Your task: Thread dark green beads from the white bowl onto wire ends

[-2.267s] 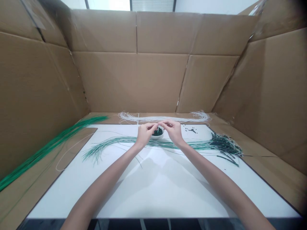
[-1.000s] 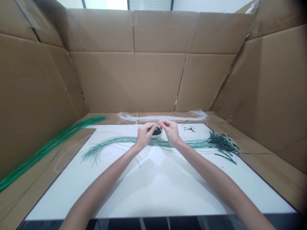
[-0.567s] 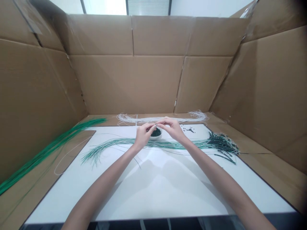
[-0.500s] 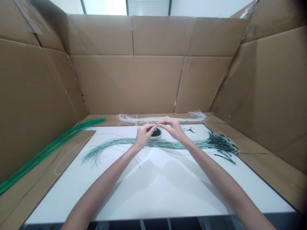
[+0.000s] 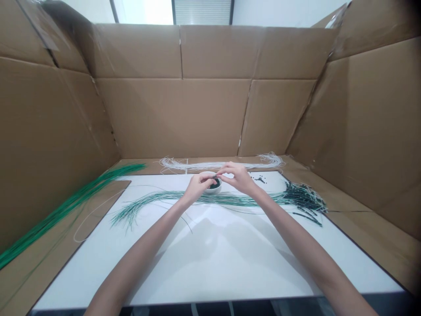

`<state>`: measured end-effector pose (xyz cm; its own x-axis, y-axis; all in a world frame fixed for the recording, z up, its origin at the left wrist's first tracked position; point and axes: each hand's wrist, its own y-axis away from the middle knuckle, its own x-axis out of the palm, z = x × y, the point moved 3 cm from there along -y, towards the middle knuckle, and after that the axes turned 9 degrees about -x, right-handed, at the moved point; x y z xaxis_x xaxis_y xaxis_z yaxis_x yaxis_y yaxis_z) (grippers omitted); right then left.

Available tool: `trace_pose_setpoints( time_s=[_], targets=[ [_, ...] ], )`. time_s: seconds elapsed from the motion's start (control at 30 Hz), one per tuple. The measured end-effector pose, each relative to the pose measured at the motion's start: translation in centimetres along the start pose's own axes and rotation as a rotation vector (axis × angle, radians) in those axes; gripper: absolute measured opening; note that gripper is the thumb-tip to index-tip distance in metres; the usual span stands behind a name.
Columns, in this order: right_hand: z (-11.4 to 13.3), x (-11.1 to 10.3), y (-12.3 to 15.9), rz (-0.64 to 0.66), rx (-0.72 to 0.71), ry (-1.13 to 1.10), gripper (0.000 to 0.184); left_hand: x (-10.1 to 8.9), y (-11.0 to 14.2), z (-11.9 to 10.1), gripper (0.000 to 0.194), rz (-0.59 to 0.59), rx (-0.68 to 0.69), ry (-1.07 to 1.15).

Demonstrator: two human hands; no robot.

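My left hand [image 5: 196, 186] is closed in a pinch over a small white bowl [image 5: 215, 190] that holds dark green bead-like bits [image 5: 215, 183]. Thumb to forefinger, my right hand [image 5: 237, 176] meets the left fingertips just above the bowl's rim. Whatever sits between the two pinches is too small to make out. Beneath both wrists, a bundle of thin green strands [image 5: 226, 200] runs across the white board, and its right end carries a thick cluster of dark beaded ends [image 5: 302, 196].
Behind the hands lies a bundle of white cords [image 5: 210, 166]. Long green strands [image 5: 70, 206] stretch along the left side. Loose dark beads [image 5: 260, 179] are scattered right of the bowl. Cardboard walls [image 5: 210, 114] enclose the white board [image 5: 210, 263] on three sides.
My left fingers have shifted slightly, and more of the bowl's rim and contents shows between the hands. The whole view has moved a little. Both hands stay pinched together above the bowl.
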<state>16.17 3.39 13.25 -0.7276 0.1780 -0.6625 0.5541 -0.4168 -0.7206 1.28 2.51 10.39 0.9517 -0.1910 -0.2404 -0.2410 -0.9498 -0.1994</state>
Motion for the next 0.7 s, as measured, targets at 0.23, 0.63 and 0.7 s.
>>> trace_pose_setpoints(
  time_s=[0.23, 0.63, 0.7],
  targets=[
    [0.07, 0.33, 0.24, -0.019, -0.02, 0.074, 0.013, 0.01, -0.31, 0.34, 0.021, 0.108, -0.029, 0.129],
    [-0.38, 0.36, 0.23, -0.022, 0.16, -0.014, 0.016, -0.1, -0.35, 0.45, 0.036, 0.079, -0.048, 0.167],
    [-0.57, 0.42, 0.3, -0.023, 0.233, -0.089, 0.017, -0.16, -0.28, 0.43, 0.038, 0.047, -0.054, 0.187]
  ],
)
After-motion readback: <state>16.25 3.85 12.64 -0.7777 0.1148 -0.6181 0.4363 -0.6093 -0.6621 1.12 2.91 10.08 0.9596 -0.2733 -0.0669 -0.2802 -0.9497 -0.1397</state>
